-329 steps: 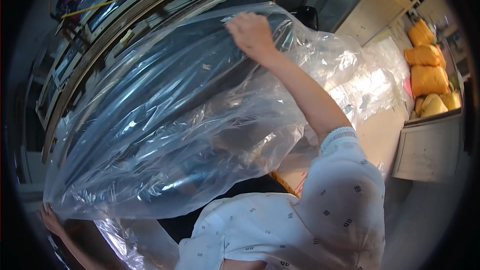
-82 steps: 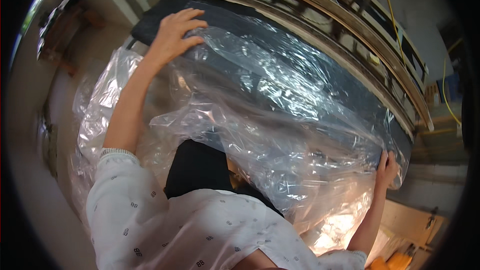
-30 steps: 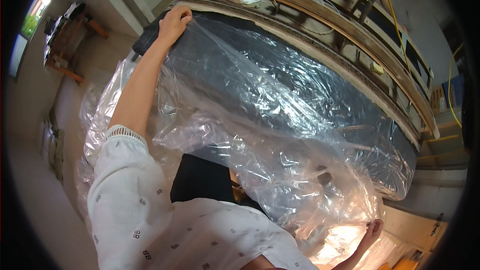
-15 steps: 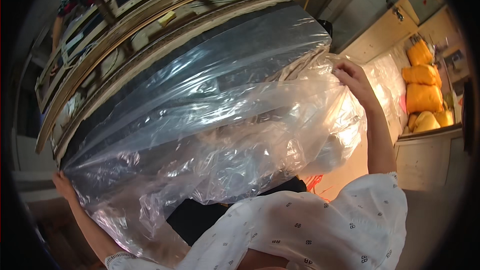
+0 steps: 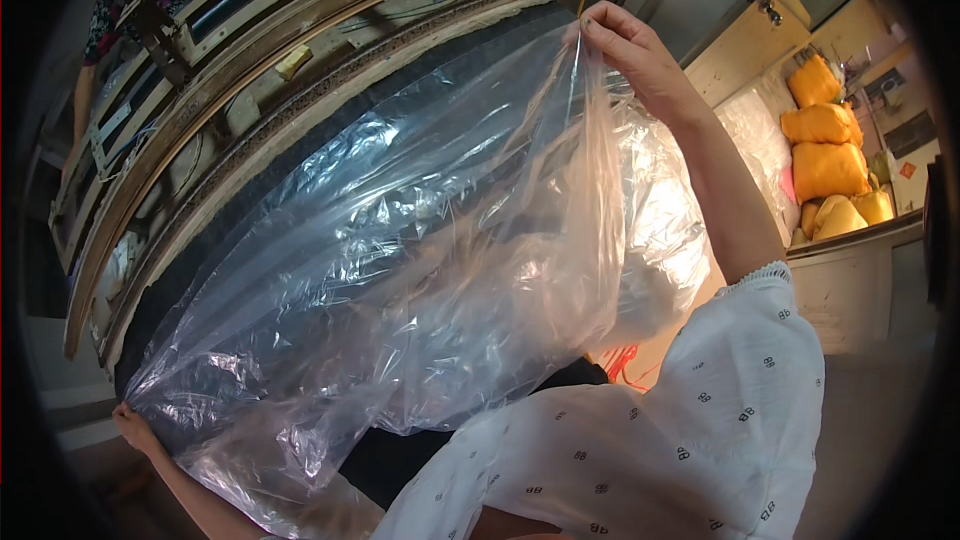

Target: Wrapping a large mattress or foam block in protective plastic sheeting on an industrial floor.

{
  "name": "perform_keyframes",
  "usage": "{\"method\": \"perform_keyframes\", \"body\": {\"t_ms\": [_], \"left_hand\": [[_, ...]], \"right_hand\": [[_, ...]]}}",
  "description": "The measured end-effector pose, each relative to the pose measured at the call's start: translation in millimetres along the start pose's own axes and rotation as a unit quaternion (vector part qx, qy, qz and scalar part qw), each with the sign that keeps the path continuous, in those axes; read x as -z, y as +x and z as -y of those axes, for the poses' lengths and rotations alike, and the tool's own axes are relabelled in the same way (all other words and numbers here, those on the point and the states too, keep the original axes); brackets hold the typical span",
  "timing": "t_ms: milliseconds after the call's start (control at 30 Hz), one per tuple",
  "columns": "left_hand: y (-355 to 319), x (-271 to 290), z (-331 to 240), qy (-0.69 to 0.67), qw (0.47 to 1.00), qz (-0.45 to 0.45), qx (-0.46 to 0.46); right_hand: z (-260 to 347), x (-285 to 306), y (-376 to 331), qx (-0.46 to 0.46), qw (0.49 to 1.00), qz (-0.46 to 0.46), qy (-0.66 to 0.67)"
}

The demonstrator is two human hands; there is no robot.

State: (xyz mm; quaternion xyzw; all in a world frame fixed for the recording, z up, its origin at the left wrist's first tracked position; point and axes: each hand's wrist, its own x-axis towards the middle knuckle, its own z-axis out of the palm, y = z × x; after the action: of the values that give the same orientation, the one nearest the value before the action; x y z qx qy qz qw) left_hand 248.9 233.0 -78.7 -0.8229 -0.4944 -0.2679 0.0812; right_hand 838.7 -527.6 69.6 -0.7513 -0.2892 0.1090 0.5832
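Observation:
A large sheet of clear plastic film (image 5: 400,250) stretches between my two hands, wrinkled and shiny, over a dark cloth (image 5: 165,300) on a long work surface. My right hand (image 5: 625,45) is raised at the far right corner, its fingers pinched on the film's edge, which hangs down from them in folds. At the near left corner my left hand (image 5: 133,427) is closed on the gathered edge of the film. Loose film bunches up toward my body.
A long wooden frame with rails (image 5: 300,15) runs along the far side; a person's arm (image 5: 82,105) shows behind it. More plastic film (image 5: 665,210) lies at the right. Orange bundles (image 5: 830,168) are stacked on the right. Red strands (image 5: 622,365) lie below the film.
My right hand has moved up and away, lifting the film's edge to the far corner. My left hand has shifted slightly lower in view, still gripping the film.

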Motion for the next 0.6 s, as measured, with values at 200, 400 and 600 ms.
{"method": "perform_keyframes", "body": {"t_ms": [200,400,600], "left_hand": [[3,-16,7,-0.006,1.0,0.0,-0.017],[11,1,35,-0.004,0.998,0.035,0.045],[-7,24,47,-0.04,0.992,0.011,0.12]], "right_hand": [[-5,11,23,-0.097,0.917,0.148,0.356],[-13,14,38,-0.242,0.944,0.174,0.143],[-17,22,51,-0.105,0.906,0.335,0.236]]}}
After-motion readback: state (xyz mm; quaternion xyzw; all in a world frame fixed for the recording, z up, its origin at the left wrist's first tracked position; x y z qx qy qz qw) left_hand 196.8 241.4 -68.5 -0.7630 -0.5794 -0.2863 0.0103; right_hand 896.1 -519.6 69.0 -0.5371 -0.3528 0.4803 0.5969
